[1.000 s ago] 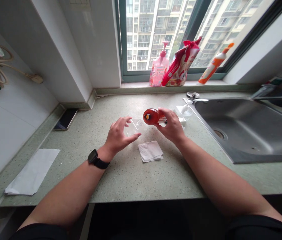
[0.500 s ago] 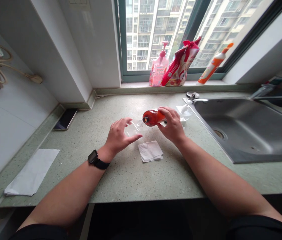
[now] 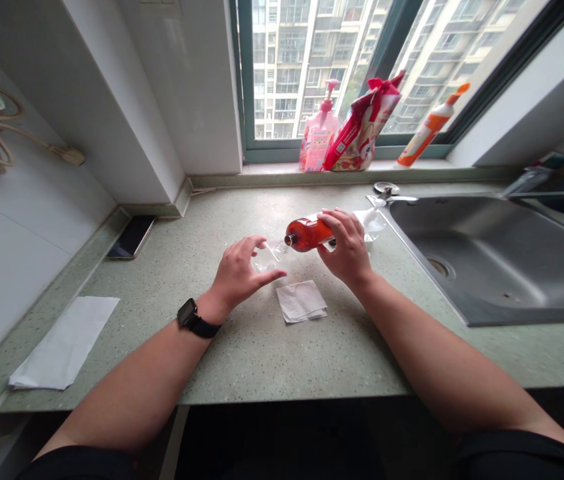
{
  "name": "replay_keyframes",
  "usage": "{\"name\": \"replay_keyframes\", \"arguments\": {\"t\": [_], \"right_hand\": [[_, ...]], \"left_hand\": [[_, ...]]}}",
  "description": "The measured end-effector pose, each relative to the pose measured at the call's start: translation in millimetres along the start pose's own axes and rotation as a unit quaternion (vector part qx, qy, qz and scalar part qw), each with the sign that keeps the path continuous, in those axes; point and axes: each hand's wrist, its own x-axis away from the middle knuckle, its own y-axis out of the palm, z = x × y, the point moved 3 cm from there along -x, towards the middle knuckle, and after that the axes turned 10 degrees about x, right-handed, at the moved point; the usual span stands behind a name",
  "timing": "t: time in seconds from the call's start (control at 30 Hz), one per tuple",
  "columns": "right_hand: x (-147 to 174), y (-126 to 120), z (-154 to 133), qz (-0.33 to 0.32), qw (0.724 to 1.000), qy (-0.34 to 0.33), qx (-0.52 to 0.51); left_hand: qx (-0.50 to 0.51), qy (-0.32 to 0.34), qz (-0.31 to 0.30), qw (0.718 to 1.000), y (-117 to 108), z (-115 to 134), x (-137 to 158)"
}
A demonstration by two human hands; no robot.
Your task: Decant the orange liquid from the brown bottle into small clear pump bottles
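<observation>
My left hand [image 3: 239, 272], with a black watch at the wrist, is curved around a clear plastic container [image 3: 268, 257]. Thumb and fingers lie on opposite sides of it. In my right hand [image 3: 346, 245] is a reddish-orange bottle [image 3: 307, 235], gripped by its body and tipped nearly flat. Its dark, uncapped-looking mouth points left, right at the clear container's narrow end. Whether the two touch, or liquid is flowing, I cannot tell. A folded white tissue [image 3: 302, 302] rests on the counter just below the bottle.
A white item with clear plastic [image 3: 373, 224] lies behind my right hand, by the steel sink [image 3: 482, 316]. On the left are a phone [image 3: 132, 237] and folded paper [image 3: 66, 343]. A pink pump bottle [image 3: 319, 139], red bag [image 3: 362, 130] and orange-white bottle [image 3: 425, 137] line the windowsill.
Hardly anything differs. The reddish-orange bottle has shifted very slightly, its mouth still beside the clear container. Both hands keep their grips.
</observation>
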Motion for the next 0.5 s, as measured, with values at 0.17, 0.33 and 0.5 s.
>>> {"name": "replay_keyframes", "arguments": {"t": [0.17, 0.33, 0.5], "right_hand": [[-0.1, -1.3, -0.5, -0.007, 1.000, 0.008, 0.013], [-0.1, -2.3, -0.9, 0.003, 1.000, 0.007, 0.009], [0.1, -3.1, -1.8, 0.001, 1.000, 0.013, 0.005]], "left_hand": [[0.009, -0.007, -0.005, 1.000, 0.6, 0.1, 0.1], [0.015, -0.004, -0.005, 1.000, 0.9, -0.4, 0.3], [0.023, -0.004, -0.007, 1.000, 1.4, -0.7, 0.9]]}}
